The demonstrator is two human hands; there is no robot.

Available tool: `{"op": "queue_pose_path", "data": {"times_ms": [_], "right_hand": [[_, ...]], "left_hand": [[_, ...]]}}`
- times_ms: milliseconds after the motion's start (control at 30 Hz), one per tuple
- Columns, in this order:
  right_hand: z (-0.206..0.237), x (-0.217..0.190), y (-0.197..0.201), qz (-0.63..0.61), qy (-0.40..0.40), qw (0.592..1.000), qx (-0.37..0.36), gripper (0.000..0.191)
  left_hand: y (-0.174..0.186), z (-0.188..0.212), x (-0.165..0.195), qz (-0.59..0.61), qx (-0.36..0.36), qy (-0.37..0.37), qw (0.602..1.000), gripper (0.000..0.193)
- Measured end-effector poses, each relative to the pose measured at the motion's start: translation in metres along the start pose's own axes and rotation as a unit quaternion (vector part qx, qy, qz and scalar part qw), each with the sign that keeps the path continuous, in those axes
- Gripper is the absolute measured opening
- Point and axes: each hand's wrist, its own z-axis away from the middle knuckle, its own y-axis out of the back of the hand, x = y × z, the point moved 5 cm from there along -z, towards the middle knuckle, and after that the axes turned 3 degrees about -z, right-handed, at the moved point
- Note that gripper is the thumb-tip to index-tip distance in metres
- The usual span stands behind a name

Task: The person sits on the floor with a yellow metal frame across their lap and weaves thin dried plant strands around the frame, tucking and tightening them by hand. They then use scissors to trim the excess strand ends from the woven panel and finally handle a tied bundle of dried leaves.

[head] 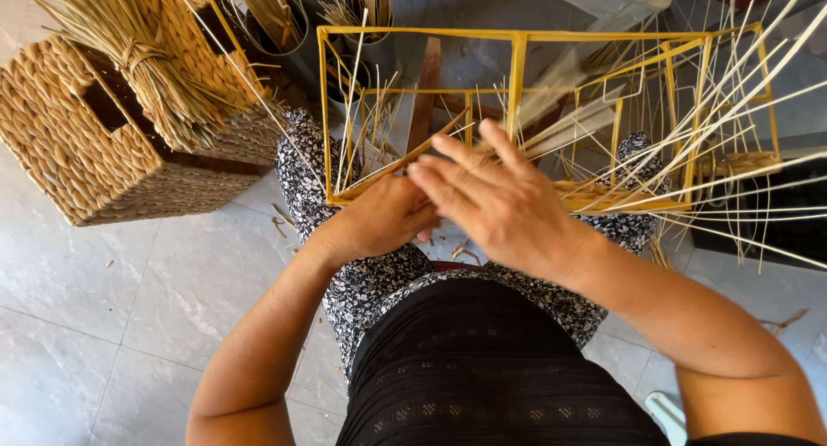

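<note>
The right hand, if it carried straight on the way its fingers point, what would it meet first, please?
Probably the thin straw strands standing just past the right hand's fingertips, then the yellow wire frame's upright bar; depth is hard to judge from above.

A finished woven basket [86, 145] stands on the grey tiled floor [129, 325], a tied straw bundle [146, 58] lying across it.

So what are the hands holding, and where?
The left hand grips the yellow wire frame at its near bottom edge. The right hand lies over the straw strands there; its grip is hidden.
</note>
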Motion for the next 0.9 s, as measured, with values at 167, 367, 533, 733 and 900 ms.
{"op": "queue_pose_path", "data": {"times_ms": [167,367,533,733,900], "right_hand": [[0.04,0.031,-0.029,-0.156,-0.134,0.969,-0.136,0.041],[0.067,0.046,-0.036,-0.362,-0.212,0.906,-0.058,0.01],[0.074,0.047,-0.041,-0.324,-0.243,0.909,-0.105,0.011],[0.071,0.041,-0.042,-0.263,-0.23,0.93,-0.111,0.008],[0.06,0.034,-0.035,-0.164,-0.207,0.954,-0.14,0.006]], "left_hand": [[0.011,0.014,0.008,0.211,0.082,-0.038,0.973,0.028],[0.01,0.01,0.01,0.043,0.183,-0.113,0.976,0.02],[0.011,0.008,0.017,-0.08,0.197,-0.181,0.96,0.017],[0.01,0.002,0.012,-0.073,0.172,-0.15,0.971,0.014],[0.006,-0.005,0.01,-0.108,0.17,-0.134,0.97,0.018]]}}
